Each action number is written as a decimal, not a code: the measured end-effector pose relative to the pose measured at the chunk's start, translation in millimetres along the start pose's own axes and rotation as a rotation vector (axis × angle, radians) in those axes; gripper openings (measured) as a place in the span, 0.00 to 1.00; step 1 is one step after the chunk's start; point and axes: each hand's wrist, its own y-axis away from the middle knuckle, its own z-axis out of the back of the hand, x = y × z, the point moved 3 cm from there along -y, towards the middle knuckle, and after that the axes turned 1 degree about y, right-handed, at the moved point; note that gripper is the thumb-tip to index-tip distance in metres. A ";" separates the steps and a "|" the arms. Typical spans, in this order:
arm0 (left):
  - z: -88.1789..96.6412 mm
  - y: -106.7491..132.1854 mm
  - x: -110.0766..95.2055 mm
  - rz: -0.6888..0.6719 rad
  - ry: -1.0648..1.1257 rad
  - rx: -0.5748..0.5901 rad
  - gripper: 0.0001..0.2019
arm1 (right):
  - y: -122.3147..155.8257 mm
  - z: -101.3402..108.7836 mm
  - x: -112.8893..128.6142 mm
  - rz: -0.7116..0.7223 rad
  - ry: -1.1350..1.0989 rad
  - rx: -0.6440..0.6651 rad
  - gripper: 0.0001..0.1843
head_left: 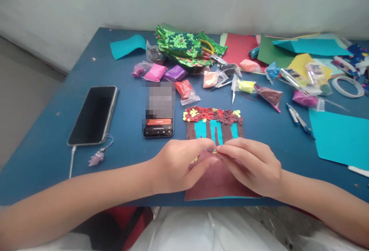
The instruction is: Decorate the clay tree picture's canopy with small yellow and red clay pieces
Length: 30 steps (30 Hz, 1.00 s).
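My left hand (183, 164) and my right hand (250, 162) meet fingertip to fingertip above a clay picture (213, 183). Between them is a tiny bit of modelling clay (212, 150), dark on one side and yellow on the other; the fingers partly hide it. Both hands are closed in a pinch around it. The picture below has a brown lower area, brown tree trunks (226, 131) on turquoise, and a top band of red, yellow and maroon clay petals (211, 114). My hands cover its middle.
Bags of coloured clay, such as a red one (186, 91) and a yellow one (246, 86), lie behind the picture. Two phones (93, 114) (158, 128) are on the left. Compasses (300, 120), turquoise paper (340, 137) and a tape roll (348, 87) lie to the right.
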 end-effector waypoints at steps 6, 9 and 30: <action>1.5 -5.7 0.5 0.059 0.133 0.022 0.06 | -0.4 0.7 -2.5 -0.006 -0.025 0.013 0.09; 3.8 -8.8 0.6 0.155 0.254 0.038 0.04 | -3.2 1.0 -5.0 -0.093 -0.108 0.008 0.07; -7.9 -3.0 17.5 -0.123 -0.111 0.132 0.09 | -12.2 38.3 -111.6 -1.184 -0.542 0.379 0.24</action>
